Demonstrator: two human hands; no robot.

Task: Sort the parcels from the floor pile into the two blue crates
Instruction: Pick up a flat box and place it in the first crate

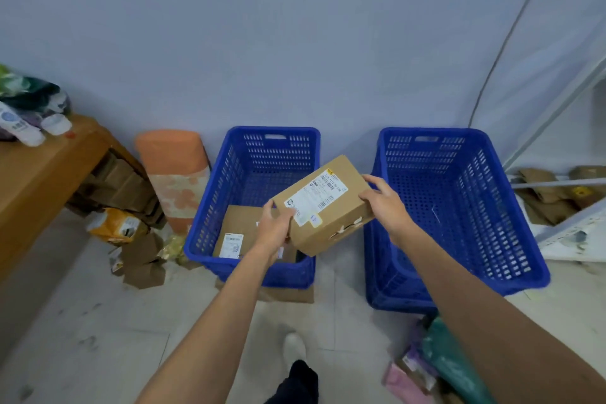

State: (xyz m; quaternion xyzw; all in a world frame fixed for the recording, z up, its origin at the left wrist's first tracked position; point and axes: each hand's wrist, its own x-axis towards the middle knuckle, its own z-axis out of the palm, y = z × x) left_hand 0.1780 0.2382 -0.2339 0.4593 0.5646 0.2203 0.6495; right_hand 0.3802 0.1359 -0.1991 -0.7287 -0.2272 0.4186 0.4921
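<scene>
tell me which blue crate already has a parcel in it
The left crate: a flat brown parcel lies on its floor. The right crate shows none.

Pale blue wall [295,26], tiled floor [98,338], wooden table [39,180].

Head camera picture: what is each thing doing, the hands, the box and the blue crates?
cardboard box: tilted, label up, held partly over the left crate.
left hand: grips the box's near left corner.
right hand: grips the box's right end.
left crate: holds one flat parcel.
right crate: nothing seen inside.
floor pile: bags lying near the right crate.
</scene>
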